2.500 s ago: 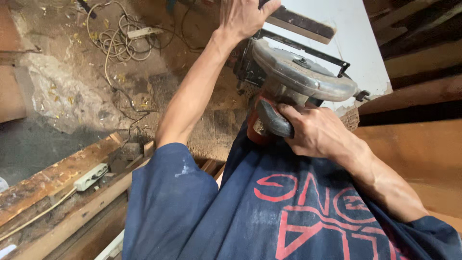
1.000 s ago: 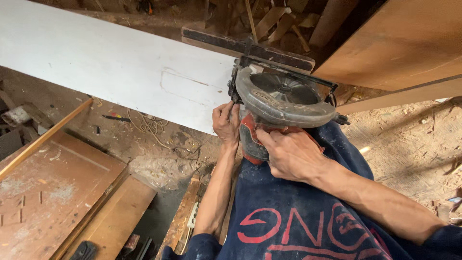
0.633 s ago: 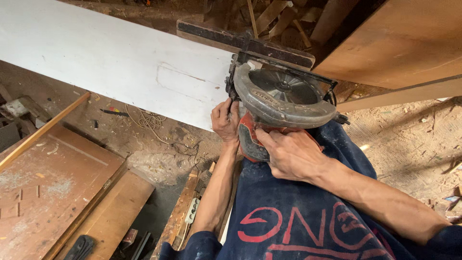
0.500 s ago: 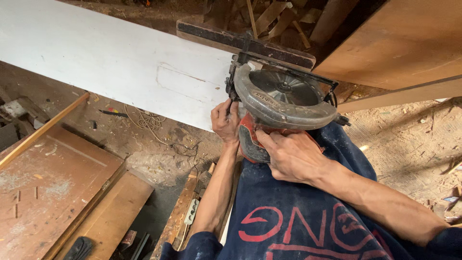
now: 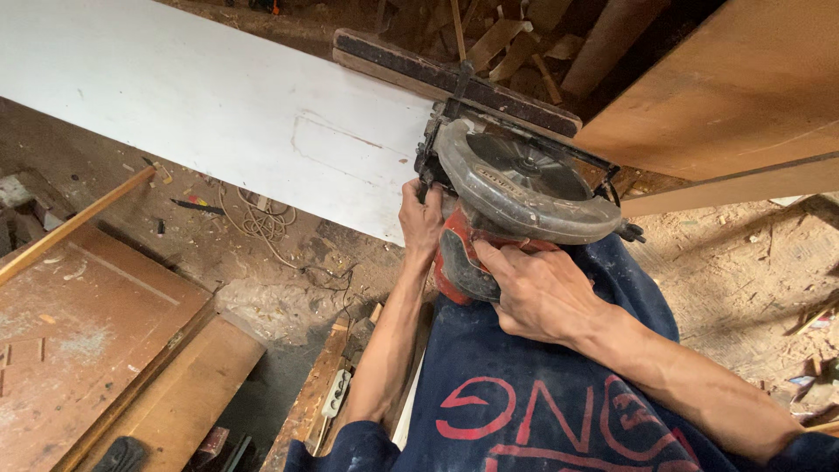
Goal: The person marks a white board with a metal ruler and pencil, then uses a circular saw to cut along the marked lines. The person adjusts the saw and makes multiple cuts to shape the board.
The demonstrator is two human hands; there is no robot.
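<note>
A hand-held circular saw (image 5: 516, 188) with a dusty grey blade guard and red body rests on the near end of a long white board (image 5: 210, 114). My right hand (image 5: 537, 293) is closed around the saw's red handle. My left hand (image 5: 422, 223) presses against the saw's left side at the white board's edge. A dark wooden strip (image 5: 454, 83) lies across the board just beyond the saw. My lap, in dark blue cloth with red print, fills the bottom of the view.
Brown plywood sheets (image 5: 96, 341) lie on the floor at the left, with a thin wooden stick (image 5: 79, 223) across them. A coiled cord (image 5: 262, 223) lies on the sawdust-strewn ground. A large brown panel (image 5: 734, 96) leans at the upper right. Wood scraps sit at the top.
My left hand came back from a far reach to the saw's left side. The view swung to the left, bringing the white board into sight. In the last second, almost nothing has moved.
</note>
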